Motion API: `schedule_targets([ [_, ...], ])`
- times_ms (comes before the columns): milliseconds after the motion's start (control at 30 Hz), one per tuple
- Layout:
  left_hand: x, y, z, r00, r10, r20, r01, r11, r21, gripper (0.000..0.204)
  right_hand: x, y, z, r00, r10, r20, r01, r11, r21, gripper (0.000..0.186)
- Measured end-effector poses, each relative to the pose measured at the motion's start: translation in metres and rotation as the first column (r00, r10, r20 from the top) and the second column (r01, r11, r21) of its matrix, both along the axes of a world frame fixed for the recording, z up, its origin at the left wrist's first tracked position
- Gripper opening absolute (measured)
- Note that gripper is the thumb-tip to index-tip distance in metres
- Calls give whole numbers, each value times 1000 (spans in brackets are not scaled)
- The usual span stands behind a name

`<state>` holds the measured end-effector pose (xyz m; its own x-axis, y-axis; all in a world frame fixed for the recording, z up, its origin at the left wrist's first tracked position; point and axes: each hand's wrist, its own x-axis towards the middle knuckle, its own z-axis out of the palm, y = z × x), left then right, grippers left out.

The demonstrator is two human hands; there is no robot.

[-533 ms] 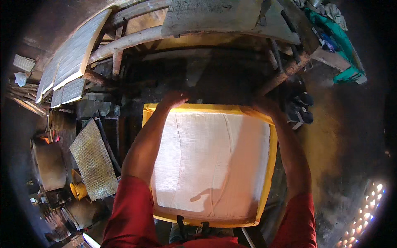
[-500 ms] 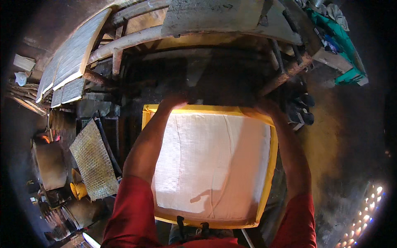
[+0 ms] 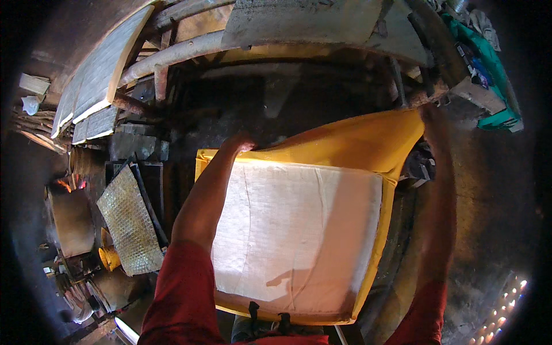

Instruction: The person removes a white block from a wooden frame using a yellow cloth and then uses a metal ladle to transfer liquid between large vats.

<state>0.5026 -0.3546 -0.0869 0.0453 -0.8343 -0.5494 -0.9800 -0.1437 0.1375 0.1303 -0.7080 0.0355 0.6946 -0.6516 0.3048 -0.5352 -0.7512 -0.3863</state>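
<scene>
A shallow rectangular tray (image 3: 282, 230) lined with pale white cloth lies in front of me, its rim wrapped in yellow cloth (image 3: 362, 138). At the far rim, left of the middle, my left hand (image 3: 244, 143) is closed on the yellow cloth; its fingertips are partly hidden. Beyond the far right corner, my right hand (image 3: 429, 118) grips the cloth's edge and stretches it up and outward into a taut flap. The hand is dim, and its fingers show only partly. A hand-shaped shadow falls on the white lining.
A pole-built bench with a grey slab (image 3: 299, 23) spans the far side. Pale panels (image 3: 95, 72) lean at far left. A woven mat (image 3: 131, 221) stands left of the tray, near a small glowing fire (image 3: 66, 185). Green cloth (image 3: 506, 98) hangs at far right.
My right hand has moved right and away from the tray's far rim, pulling the yellow cloth out into a wide flap. My left hand has stayed at the far rim.
</scene>
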Motion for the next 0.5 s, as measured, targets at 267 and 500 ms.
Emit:
schedule_targets([
  [267, 44, 1, 96, 81, 615, -784, -996, 24, -84, 18, 12, 16, -26, 983, -95, 157, 0, 854, 520, 17],
  [500, 20, 57, 79, 636, 625, -454, -749, 357, -559, 35, 23, 72, -62, 996, 87, 23, -90, 948, 306, 36],
])
